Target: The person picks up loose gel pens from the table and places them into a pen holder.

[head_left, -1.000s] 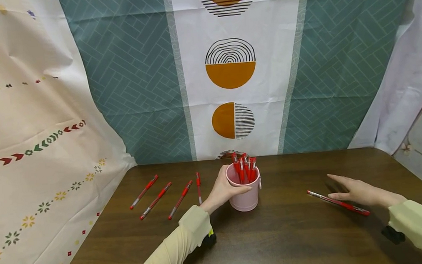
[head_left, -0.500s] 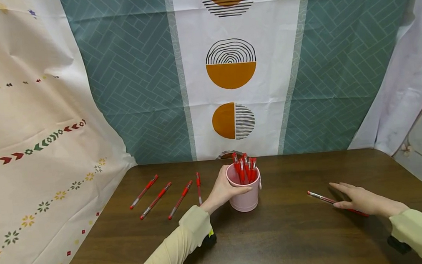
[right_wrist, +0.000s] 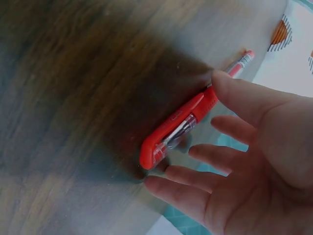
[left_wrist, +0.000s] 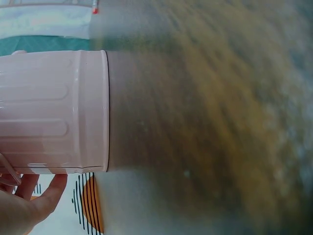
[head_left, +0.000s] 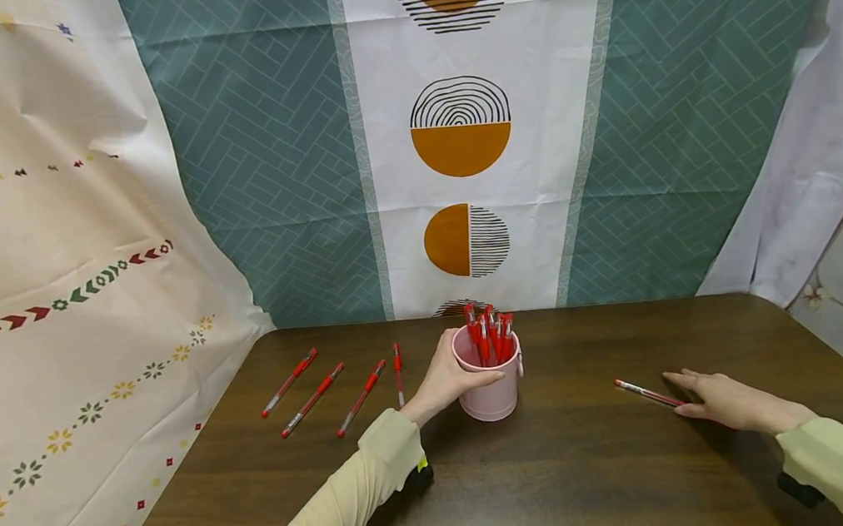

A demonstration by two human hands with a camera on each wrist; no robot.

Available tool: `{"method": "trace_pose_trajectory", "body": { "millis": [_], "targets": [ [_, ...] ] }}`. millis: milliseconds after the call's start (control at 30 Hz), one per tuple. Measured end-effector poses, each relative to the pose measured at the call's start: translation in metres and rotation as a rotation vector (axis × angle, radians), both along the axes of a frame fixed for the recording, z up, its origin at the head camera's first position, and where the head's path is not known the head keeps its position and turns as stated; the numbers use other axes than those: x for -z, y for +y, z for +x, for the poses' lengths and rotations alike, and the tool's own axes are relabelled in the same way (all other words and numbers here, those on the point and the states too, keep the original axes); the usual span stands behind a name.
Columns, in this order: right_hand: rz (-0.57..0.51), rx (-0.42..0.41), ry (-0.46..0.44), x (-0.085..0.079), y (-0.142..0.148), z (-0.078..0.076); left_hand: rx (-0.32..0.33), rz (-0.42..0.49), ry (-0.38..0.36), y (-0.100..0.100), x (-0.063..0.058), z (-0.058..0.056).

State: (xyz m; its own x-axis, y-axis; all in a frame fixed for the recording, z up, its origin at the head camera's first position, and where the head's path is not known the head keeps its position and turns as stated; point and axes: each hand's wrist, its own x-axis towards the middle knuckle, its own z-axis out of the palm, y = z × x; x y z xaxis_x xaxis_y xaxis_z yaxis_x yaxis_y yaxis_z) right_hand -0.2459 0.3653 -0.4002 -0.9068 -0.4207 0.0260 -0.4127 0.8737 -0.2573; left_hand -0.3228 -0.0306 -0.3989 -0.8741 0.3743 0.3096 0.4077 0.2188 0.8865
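My left hand (head_left: 441,386) grips a pink metal bucket (head_left: 490,401) from its left side, thumb along the front near the rim. Several red pens (head_left: 484,343) stand in it, caps up. In the left wrist view, fingers (left_wrist: 51,193) press the wall of the bucket (left_wrist: 54,112). On the right, my right hand (head_left: 730,401) is spread low over a red gel pen (head_left: 643,391) lying on the table, hiding its capped end. In the right wrist view, the thumb lies at one side of this pen (right_wrist: 178,122), the fingers at the other, loosely bent and not closed round it.
Several more red pens lie apart on the left of the brown wooden table (head_left: 561,485), one of them (head_left: 361,398) near my left sleeve. A patterned cloth (head_left: 475,275) hangs behind the table's far edge, and a cream cloth (head_left: 99,366) borders the left side.
My right hand has moved slightly right and down over the pen, its fingers coming down on the pen's far side. The left hand and bucket have stayed in place.
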Motion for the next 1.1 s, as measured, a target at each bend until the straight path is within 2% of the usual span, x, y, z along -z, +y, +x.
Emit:
{"method": "trace_pose_trajectory", "body": {
  "millis": [267, 467, 600, 867, 1100],
  "targets": [
    [0.055, -0.033, 0.045, -0.001, -0.004, -0.002, 0.006, 0.005, 0.006, 0.0, -0.003, 0.001],
    [0.104, -0.057, 0.122, 0.002, -0.007, -0.002, 0.04, 0.018, 0.04, -0.002, -0.022, 0.017],
    [0.126, -0.078, 0.199, 0.004, -0.008, -0.004, 0.026, 0.007, 0.04, -0.002, -0.029, 0.023],
    [0.162, -0.052, 0.252, 0.005, -0.007, -0.004, 0.026, 0.013, 0.04, -0.001, -0.028, 0.023],
    [0.112, 0.014, 0.279, 0.001, -0.008, -0.003, 0.033, 0.01, 0.039, -0.002, -0.028, 0.023]
  ]
}}
